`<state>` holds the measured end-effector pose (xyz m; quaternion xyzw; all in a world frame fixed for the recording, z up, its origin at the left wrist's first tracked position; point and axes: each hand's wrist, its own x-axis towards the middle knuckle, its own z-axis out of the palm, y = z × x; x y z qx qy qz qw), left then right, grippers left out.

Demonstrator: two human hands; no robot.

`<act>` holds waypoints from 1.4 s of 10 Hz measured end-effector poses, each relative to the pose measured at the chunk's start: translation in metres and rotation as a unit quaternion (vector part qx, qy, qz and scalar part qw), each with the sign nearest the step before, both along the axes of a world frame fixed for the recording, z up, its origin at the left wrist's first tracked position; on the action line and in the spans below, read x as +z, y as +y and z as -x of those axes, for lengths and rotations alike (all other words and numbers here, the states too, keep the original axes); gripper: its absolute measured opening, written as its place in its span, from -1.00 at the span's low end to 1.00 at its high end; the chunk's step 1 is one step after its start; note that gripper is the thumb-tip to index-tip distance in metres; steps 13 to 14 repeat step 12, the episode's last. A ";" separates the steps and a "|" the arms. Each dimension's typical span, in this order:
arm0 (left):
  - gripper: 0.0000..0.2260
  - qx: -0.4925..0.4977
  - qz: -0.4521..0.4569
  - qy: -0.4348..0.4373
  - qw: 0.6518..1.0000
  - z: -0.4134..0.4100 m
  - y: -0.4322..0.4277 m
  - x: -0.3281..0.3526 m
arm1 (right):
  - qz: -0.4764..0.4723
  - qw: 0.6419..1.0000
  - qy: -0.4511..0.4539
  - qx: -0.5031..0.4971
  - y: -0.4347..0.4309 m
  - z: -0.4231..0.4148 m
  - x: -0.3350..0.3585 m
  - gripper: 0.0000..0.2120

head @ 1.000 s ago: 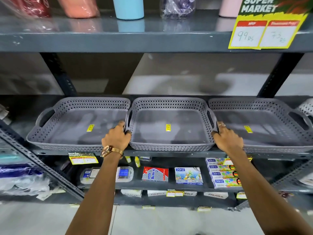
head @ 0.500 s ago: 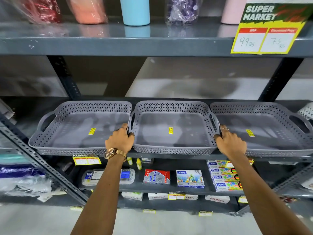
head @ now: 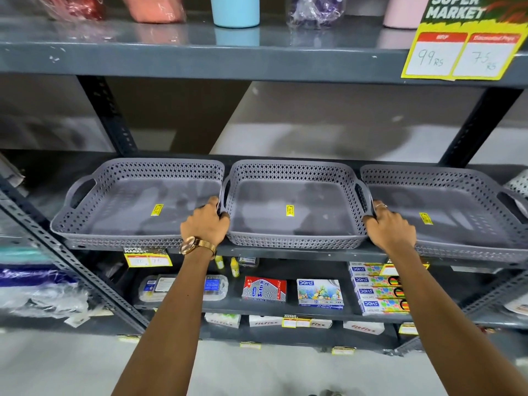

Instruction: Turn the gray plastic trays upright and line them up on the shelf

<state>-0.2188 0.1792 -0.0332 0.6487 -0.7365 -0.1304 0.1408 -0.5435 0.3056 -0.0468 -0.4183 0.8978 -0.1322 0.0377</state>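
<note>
Three gray perforated plastic trays stand upright side by side on the dark metal shelf (head: 285, 251). The left tray (head: 114, 232), the middle tray (head: 291, 241) and the right tray (head: 471, 247) each carry a small yellow sticker inside. My left hand (head: 204, 224), with a gold watch at the wrist, grips the middle tray's left handle. Closed on that tray's right handle is my right hand (head: 390, 227), which wears a ring. The trays' sides nearly touch.
A shelf above (head: 200, 58) holds wrapped bottles and a blue cup (head: 235, 10), with a yellow price sign (head: 463, 50) at right. Slanted metal posts (head: 111, 118) frame the bay. Below are stationery boxes (head: 320, 292). A white tray edge (head: 518, 182) shows at far right.
Both hands keep their hold on the middle tray's handles. The view has shifted slightly, and the trays sit a little lower in the frame.
</note>
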 end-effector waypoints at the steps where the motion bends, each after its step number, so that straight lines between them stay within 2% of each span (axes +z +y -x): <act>1: -0.59 -0.005 0.000 -0.001 1.000 -0.001 -0.003 -0.001 | 0.002 1.000 0.002 0.006 -0.003 0.004 -0.003 -0.65; 7: -0.59 -0.015 0.017 -0.014 1.000 -0.002 -0.009 -0.004 | 0.004 1.000 0.013 0.003 -0.003 0.005 0.000 -0.61; 10: -0.49 -0.025 0.000 -0.040 0.999 -0.005 0.003 0.009 | -0.023 0.998 -0.051 0.004 0.009 -0.009 0.021 -0.52; 11: -0.37 -0.048 0.050 -0.056 0.996 -0.015 0.010 0.008 | 0.009 0.997 -0.072 0.005 0.021 -0.019 0.026 -0.22; 12: -0.29 -0.099 0.141 -0.082 0.982 -0.020 0.015 0.017 | 0.130 0.986 -0.083 0.057 0.042 -0.030 0.046 -0.19; 14: -0.29 -0.099 0.141 -0.082 0.982 -0.020 0.015 0.017 | 0.130 0.986 -0.083 0.057 0.042 -0.030 0.046 -0.19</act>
